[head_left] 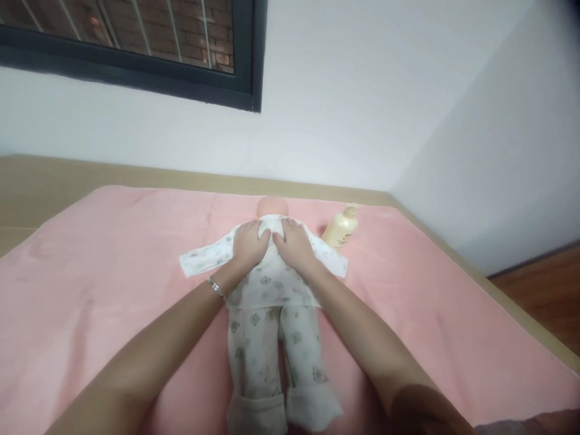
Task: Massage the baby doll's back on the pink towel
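Observation:
A baby doll [272, 206] lies stretched out with its head away from me, dressed in a white patterned long-sleeved top [272, 284] and matching trousers [258, 350]. Its sleeves spread out to both sides. On the left part of its upper back or chest rests my left hand [250, 244], laid flat with the thumb apart; a silver bracelet circles that wrist. My right hand [293, 241] lies flat on the other side, its thumb close to the left one. Both hands touch the cloth without gripping it. Which way the doll faces is hard to tell.
A pale yellow pump bottle [342, 228] lies tilted beyond the doll's right-hand sleeve. Pink cloth [136, 290] covers the wooden surface [58, 175]. White wall [326, 121] and a dark-framed window [254, 60] stand behind; brown floor [544, 296] shows at the right.

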The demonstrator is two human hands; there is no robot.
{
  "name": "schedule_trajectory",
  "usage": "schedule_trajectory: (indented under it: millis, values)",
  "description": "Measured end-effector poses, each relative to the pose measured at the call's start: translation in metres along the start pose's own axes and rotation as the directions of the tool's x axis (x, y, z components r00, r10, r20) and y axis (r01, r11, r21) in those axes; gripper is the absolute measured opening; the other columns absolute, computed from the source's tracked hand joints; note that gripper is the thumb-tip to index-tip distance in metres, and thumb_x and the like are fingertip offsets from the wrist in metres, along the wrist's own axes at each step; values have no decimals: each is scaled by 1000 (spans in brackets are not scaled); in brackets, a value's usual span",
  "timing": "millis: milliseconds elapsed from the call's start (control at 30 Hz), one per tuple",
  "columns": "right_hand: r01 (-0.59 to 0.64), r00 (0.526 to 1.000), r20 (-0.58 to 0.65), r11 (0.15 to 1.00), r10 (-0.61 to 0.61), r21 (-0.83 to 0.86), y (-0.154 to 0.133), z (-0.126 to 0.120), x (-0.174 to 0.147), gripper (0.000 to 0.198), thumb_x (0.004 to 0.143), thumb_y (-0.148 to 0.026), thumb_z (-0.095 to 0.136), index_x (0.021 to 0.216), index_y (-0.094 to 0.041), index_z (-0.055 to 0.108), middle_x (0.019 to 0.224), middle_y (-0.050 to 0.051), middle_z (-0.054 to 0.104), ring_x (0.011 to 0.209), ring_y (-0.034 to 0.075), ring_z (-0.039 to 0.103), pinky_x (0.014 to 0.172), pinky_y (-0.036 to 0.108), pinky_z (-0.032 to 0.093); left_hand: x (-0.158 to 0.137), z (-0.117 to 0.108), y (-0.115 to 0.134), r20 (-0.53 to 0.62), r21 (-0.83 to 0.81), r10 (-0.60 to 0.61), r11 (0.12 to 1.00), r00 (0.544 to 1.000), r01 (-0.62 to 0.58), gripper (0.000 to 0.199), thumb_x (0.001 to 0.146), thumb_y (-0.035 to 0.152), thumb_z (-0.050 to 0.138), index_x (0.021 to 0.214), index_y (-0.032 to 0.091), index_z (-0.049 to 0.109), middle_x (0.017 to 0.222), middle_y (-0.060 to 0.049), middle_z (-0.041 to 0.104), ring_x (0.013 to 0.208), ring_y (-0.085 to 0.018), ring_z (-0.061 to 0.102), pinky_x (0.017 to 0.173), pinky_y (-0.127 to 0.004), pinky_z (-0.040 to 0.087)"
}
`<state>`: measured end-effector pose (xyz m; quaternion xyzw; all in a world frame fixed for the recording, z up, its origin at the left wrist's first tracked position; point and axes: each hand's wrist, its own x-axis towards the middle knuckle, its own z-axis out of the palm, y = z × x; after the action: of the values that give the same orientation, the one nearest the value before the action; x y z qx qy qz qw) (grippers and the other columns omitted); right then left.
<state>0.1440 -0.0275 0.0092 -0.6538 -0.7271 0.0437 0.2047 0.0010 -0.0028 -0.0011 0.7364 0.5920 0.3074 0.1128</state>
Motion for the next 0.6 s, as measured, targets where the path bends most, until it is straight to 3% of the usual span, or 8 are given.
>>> schedule_trajectory:
  millis: [600]
  values:
    - [4, 1000, 27, 999, -3, -50, -1, -2, -2, 60, 102, -39, 30, 151, -4, 41, 158, 18, 43, 148, 29, 37, 125, 46, 23, 0, 2, -2, -10, 34, 37, 999, 999, -37, 46, 94, 34, 41, 125, 10, 65, 130, -15, 68, 124, -31, 60, 112, -45, 44]
